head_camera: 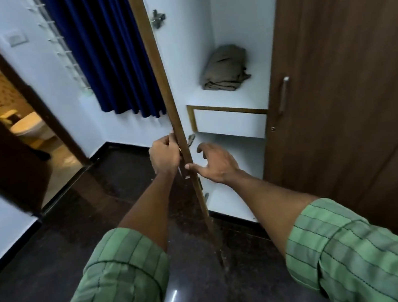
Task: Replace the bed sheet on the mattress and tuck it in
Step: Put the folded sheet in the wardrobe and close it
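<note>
- From the head view, the person stood before an open wardrobe, its door (174, 118) seen edge-on as a tall wooden strip.
- The left hand (164, 154) gripped that door's edge on its outer side, fingers curled round it.
- The right hand (214, 162) hung on the inner side of the door, fingers spread and relaxed, holding nothing; its thumb touched the door edge.
- The folded bed sheet (226, 70), a drab olive bundle, lay on the white shelf (233, 93) inside the wardrobe, above and to the right of the door edge, and well apart from both hands.
- I judged the right hand the nearer one: the sheet lay up and away from it, past the drawer front (230, 122) below the shelf.
- The bundle's long axis ran roughly from the shelf's front toward the back wall.
- The mattress was nowhere in view, so the sheet looked not yet fetched.
</note>
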Demonstrator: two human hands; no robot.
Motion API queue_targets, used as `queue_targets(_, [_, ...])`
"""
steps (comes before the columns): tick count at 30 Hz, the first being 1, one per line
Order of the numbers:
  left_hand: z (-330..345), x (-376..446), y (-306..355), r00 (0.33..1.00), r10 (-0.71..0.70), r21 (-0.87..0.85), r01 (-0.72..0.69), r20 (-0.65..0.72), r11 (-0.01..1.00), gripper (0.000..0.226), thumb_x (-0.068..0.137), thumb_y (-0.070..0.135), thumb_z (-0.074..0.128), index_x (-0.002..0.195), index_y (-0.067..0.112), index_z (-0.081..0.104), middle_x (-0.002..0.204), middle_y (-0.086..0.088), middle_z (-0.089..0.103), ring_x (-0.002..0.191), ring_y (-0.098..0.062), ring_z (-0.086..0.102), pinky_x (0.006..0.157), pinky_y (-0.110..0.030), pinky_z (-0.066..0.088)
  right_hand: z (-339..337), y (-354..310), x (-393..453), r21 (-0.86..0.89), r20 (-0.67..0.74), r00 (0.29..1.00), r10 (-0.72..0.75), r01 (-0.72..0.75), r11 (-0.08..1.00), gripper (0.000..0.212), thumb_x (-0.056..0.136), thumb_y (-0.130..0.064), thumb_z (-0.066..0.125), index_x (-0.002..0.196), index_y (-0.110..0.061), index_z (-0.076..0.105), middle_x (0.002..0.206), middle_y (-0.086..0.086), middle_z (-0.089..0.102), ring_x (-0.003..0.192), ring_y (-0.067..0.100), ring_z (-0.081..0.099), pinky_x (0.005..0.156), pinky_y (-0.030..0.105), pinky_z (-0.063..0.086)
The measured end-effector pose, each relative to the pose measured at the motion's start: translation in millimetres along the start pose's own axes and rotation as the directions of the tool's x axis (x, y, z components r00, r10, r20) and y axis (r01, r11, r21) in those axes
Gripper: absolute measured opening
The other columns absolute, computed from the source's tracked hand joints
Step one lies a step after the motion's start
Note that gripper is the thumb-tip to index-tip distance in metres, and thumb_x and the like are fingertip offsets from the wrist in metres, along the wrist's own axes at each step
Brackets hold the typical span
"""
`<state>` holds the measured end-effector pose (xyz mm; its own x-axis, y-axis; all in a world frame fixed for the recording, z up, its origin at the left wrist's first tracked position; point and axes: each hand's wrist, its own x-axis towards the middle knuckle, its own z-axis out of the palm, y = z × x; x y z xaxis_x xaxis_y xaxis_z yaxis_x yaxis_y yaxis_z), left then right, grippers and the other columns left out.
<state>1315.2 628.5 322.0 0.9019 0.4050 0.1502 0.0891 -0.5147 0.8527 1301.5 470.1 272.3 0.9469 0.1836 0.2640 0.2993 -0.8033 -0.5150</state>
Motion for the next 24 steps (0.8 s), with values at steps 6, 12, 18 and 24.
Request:
queue_targets(6, [86,-21,57,0.972,0.129,0.314,-0.188,0.198,0.931,0.053,0.106,0.041,0.037,0.100,0.004,0.074,0.103,-0.020,0.072,0.101,-0.042,0.068,0.086,-0.042,0.053,-64,71,-16,-0.222,-0.107,0.966,0.236,-0.255,0.941,0.059,0.096,-0.072,0.044,0.079,-0.019,0.066,0.087,0.005,0.071,0.087,0.029,0.067,0.070,0.035,0.047])
queue_targets(12, [160,-6,86,0.884,0.156,0.318,-0.316,0.440,0.894,0.045,0.109,0.040,0.030,0.124,0.014,0.064,0.129,-0.015,0.066,0.119,-0.038,0.060,0.098,-0.044,0.046,-99,102,-18,-0.183,-0.196,0.945,0.261,-0.296,0.938,0.021,0.099,-0.038,0.054,0.105,-0.024,0.068,0.108,0.002,0.069,0.101,0.026,0.066,0.084,0.035,0.052])
queue_targets(18, [199,16,118,0.847,0.125,0.399,-0.367,0.516,0.840,0.039,0.103,0.033,0.043,0.132,0.016,0.063,0.130,-0.013,0.066,0.120,-0.034,0.062,0.100,-0.043,0.047,-99,137,3,-0.466,-0.122,0.977,0.173,-0.210,0.859,0.072,0.086,-0.030,0.074,0.150,-0.019,0.043,0.163,0.004,0.031,0.141,0.029,0.037,0.109,0.050,0.042])
queue_targets(24, [223,54,140,0.757,0.141,0.384,-0.472,0.639,0.794,0.043,0.105,0.045,0.044,0.136,0.021,0.063,0.136,-0.009,0.065,0.126,-0.031,0.060,0.103,-0.042,0.047,-72,152,54,-0.721,-0.298,0.925,0.238,-0.381,0.578,0.074,0.090,-0.052,0.065,0.151,-0.019,0.042,0.130,0.006,0.043,0.113,0.027,0.041,0.085,0.045,0.038])
